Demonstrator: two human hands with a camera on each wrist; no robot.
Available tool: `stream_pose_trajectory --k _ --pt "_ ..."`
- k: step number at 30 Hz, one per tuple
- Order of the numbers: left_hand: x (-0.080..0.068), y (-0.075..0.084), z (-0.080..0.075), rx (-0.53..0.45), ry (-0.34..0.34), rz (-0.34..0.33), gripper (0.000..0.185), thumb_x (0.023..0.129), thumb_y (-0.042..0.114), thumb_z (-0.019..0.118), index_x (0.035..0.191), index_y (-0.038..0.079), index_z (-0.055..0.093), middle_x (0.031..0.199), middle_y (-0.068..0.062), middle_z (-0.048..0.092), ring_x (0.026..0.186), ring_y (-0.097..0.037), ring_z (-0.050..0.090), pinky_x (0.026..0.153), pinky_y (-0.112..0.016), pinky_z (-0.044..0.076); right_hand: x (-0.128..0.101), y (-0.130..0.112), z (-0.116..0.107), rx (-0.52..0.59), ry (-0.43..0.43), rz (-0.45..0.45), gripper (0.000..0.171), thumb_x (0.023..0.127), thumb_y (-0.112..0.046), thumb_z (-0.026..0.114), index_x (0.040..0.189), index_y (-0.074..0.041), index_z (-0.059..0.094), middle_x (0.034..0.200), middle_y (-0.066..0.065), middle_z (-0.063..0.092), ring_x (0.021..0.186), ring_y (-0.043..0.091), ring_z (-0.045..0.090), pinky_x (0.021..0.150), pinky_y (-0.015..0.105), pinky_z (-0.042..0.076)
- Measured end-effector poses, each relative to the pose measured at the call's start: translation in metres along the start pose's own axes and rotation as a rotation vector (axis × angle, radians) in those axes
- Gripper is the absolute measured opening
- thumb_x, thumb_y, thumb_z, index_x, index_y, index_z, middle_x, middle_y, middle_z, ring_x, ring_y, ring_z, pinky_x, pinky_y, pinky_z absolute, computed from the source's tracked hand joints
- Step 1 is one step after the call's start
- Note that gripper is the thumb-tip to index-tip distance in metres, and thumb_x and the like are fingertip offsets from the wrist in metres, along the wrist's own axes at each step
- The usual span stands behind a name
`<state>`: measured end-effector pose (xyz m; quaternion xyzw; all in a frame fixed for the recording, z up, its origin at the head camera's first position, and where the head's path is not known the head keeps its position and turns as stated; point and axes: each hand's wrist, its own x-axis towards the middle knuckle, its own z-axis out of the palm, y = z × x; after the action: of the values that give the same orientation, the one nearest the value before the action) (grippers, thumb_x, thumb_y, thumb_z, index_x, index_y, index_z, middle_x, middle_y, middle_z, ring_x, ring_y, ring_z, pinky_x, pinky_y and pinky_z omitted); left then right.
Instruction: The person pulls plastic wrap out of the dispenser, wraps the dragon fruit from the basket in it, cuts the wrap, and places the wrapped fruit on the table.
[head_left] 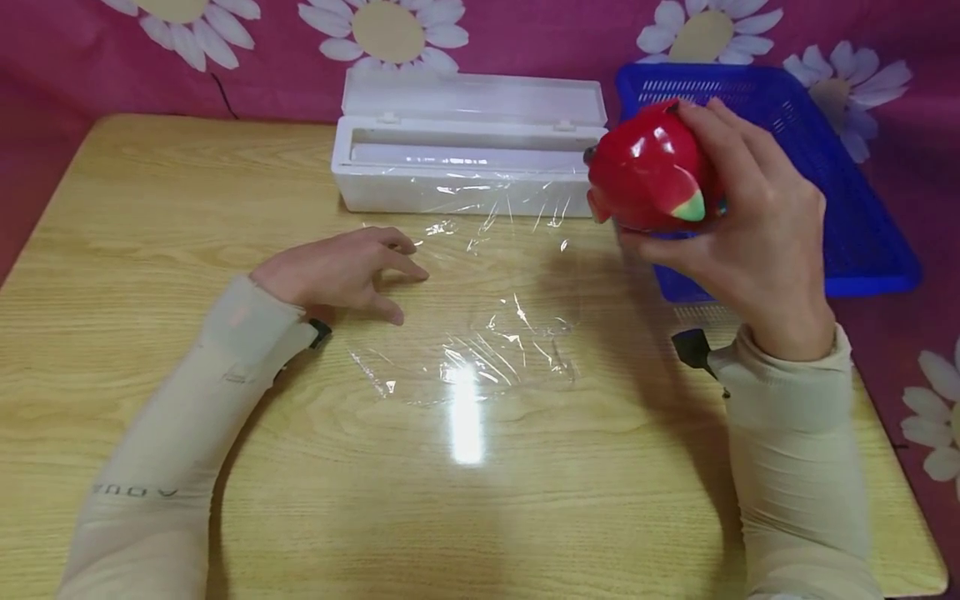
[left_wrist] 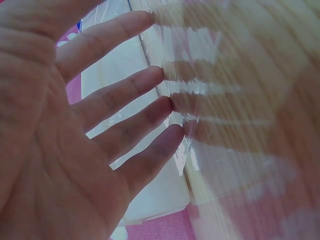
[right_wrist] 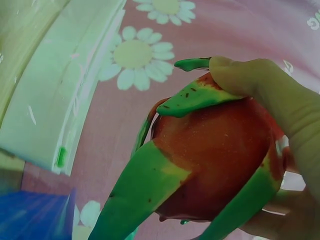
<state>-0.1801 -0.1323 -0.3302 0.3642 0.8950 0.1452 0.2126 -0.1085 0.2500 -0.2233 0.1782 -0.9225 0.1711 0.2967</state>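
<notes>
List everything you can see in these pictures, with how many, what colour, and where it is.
dragon fruit: one, red with green-tipped scales, held in the air above the table's right side
plastic wrap sheet: one, clear, flat on the table's middle
wrap dispenser box: one, white, lid open, at the table's back edge
basket: one, blue, on the right, behind the fruit
table: one, light wood
cloth: one, pink with white daisies, under and behind the table
left hand: fingers spread, tips resting at the sheet's left edge
right hand: grips the dragon fruit

Head view overhead (wrist views close)
</notes>
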Motion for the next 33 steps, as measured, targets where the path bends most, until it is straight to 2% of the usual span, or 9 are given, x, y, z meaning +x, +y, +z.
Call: stream_pose_trajectory --k 3,8,13,17,23,26,33 --pt "0.0 -0.001 0.001 0.004 0.0 -0.004 0.065 0.086 0.04 0.085 0.144 0.023 0.062 0.161 -0.014 0.043 0.141 -0.031 0.049 0.122 -0.052 0.041 0.001 -0.004 0.003 -0.005 -0.01 -0.029 0.091 0.071 -0.035 0.095 0.15 -0.018 0.053 0.149 0.021 0.058 0.142 0.038 0.055 0.114 0.059 0.047" --pt "0.001 -0.002 0.002 0.013 -0.003 0.002 0.065 0.087 0.042 0.083 0.145 0.024 0.062 0.162 -0.012 0.043 0.149 -0.031 0.042 0.124 -0.051 0.038 0.004 -0.015 0.009 0.04 -0.009 -0.013 0.093 0.066 -0.033 0.098 0.148 -0.019 0.057 0.149 0.018 0.06 0.143 0.035 0.055 0.115 0.057 0.047" --pt "0.001 0.0 0.003 0.012 -0.009 0.001 0.065 0.087 0.043 0.083 0.145 0.024 0.062 0.162 -0.011 0.043 0.149 -0.03 0.041 0.125 -0.049 0.037 0.006 -0.023 0.015 0.052 -0.019 -0.02 0.093 0.064 -0.033 0.1 0.146 -0.02 0.059 0.147 0.016 0.062 0.14 0.037 0.058 0.112 0.058 0.049" --pt "0.0 0.001 0.003 0.006 -0.012 0.002 0.065 0.087 0.043 0.083 0.145 0.024 0.062 0.162 -0.011 0.043 0.149 -0.03 0.041 0.124 -0.049 0.038 0.008 -0.031 0.02 0.061 -0.03 -0.054 0.092 0.066 -0.034 0.099 0.147 -0.02 0.058 0.147 0.017 0.062 0.136 0.041 0.06 0.107 0.061 0.052" --pt "0.0 0.0 0.003 -0.002 -0.008 0.009 0.065 0.087 0.042 0.083 0.145 0.024 0.062 0.162 -0.012 0.042 0.148 -0.03 0.042 0.123 -0.049 0.04 0.012 -0.041 0.027 0.084 -0.064 -0.093 0.093 0.069 -0.038 0.097 0.149 -0.017 0.056 0.145 0.019 0.062 0.139 0.039 0.058 0.105 0.061 0.053" --pt "0.0 0.0 0.003 0.0 -0.008 0.013 0.064 0.087 0.042 0.083 0.145 0.023 0.062 0.162 -0.013 0.042 0.144 -0.029 0.047 0.121 -0.047 0.042 0.013 -0.046 0.029 0.091 -0.082 -0.09 0.093 0.069 -0.038 0.097 0.15 -0.017 0.055 0.146 0.018 0.062 0.14 0.038 0.058 0.106 0.061 0.053" --pt "-0.002 -0.003 0.0 -0.008 -0.018 -0.005 0.067 0.086 0.042 0.084 0.146 0.024 0.061 0.164 -0.013 0.039 0.147 -0.033 0.045 0.125 -0.052 0.037 0.016 -0.056 0.037 0.11 -0.106 -0.082 0.091 0.07 -0.038 0.096 0.149 -0.019 0.056 0.146 0.017 0.062 0.136 0.039 0.061 0.103 0.062 0.054"
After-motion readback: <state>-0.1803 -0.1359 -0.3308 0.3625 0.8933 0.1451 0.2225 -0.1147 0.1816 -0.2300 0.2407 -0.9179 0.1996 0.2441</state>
